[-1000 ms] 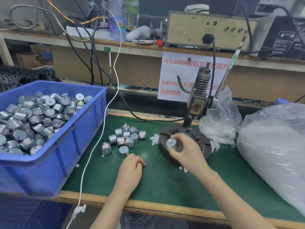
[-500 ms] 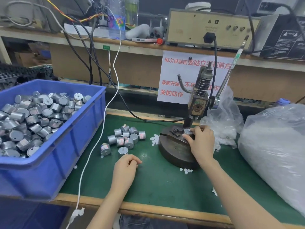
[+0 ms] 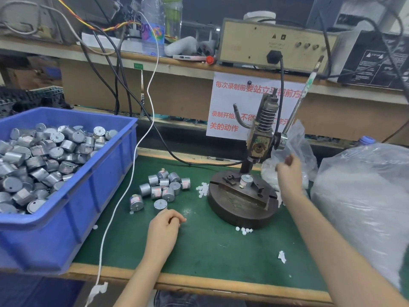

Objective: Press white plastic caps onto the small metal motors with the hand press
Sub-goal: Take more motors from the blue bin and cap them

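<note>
1 small silver motor (image 3: 246,181), cylindrical with its shaft up, sits under the hand press (image 3: 241,204) ram. The left hand (image 3: 164,224) rests curled on the green mat (image 3: 210,247); the right hand (image 3: 287,173) is blurred. Neither grip can be told.

A desk (image 3: 210,251), topped with a green mat and edged in pale wood, is seen in the foreground. Behind it a long wooden shelf (image 3: 177,64) is carried across the full width, with brown board panels (image 3: 177,96) set beneath. A beige instrument box (image 3: 254,43), a black unit (image 3: 376,63) and bottles (image 3: 152,25) are crowded on the shelf, and cables (image 3: 282,85) are hung down from it. A white paper notice (image 3: 228,103) with red characters is fixed below. Everything is lit softly and evenly.
</note>
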Motion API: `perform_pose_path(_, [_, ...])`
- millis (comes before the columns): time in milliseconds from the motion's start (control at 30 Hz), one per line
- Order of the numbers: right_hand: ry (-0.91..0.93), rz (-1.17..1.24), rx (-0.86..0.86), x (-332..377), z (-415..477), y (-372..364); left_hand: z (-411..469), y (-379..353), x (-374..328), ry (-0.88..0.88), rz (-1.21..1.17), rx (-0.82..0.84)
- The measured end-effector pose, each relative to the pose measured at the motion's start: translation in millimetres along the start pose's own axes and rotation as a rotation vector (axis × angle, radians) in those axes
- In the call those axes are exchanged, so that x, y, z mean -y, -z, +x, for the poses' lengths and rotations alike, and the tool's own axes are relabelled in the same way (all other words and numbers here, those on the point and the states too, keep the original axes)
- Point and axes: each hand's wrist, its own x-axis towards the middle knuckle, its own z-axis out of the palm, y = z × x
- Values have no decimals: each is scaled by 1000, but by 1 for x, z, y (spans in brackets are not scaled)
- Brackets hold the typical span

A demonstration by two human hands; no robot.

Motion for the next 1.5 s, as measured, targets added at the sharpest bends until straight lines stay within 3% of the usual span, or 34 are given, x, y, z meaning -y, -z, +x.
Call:
perform_pose_path(133, [1, 215, 41, 53, 26, 5, 0, 0, 0, -7, 13, -3])
perform_pose_path(300, [92, 210, 36, 96, 44, -1, 0, -1, -1, -10, 24, -6])
perform_pose_path(600, [191, 472, -102, 82, 7, 5, 1, -2, 2, -7, 32, -10])
perform_pose_path(1000, [311, 375, -36, 69, -2, 15, 0, -3, 3, -11, 11, -21])
perform_pose_path(1500, [447, 117, -116, 63, 2, 19, 0, -3, 7, -87, 126, 54])
